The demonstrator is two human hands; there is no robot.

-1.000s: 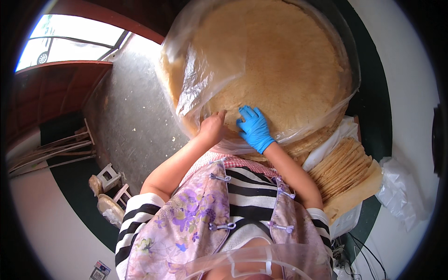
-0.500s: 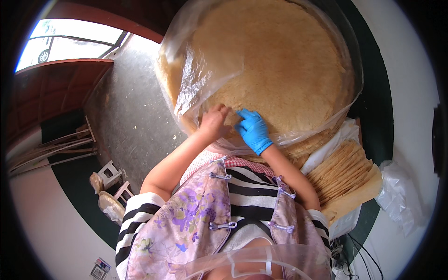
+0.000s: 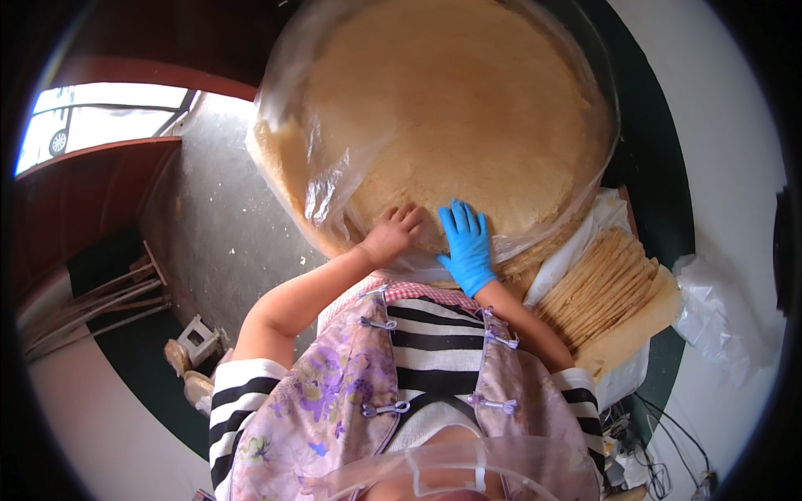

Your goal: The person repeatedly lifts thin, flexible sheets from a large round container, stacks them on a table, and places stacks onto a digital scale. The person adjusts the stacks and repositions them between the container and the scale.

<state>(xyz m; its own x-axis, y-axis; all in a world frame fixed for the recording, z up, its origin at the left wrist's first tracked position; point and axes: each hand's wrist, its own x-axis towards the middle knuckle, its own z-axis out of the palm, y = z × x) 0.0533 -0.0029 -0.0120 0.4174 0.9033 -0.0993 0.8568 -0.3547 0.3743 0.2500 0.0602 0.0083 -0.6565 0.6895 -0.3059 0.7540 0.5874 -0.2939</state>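
Observation:
A big round stack of thin, tan flatbreads (image 3: 451, 125) fills the upper middle, with clear plastic sheeting (image 3: 330, 188) around its sides and over its left part. On the stack's near edge rests my bare left hand (image 3: 396, 235), fingers stretched forward and slightly bent. Just right of it, my right hand (image 3: 467, 250) in a blue glove lies flat on the top flatbread, fingers spread and thumb out to the left. Neither hand grips anything that I can see.
Folded flatbreads (image 3: 606, 288) stand in a row at the right, beside a white plastic bag (image 3: 710, 313). Black cables (image 3: 664, 451) hang at the lower right. Left are a grey floor (image 3: 225, 209), a small white stool (image 3: 198, 341) and leaning poles (image 3: 100, 305).
My right hand has gone from bent fingers to lying flat and spread. My left hand's fingers have flattened onto the stack. The whole view has shifted a little.

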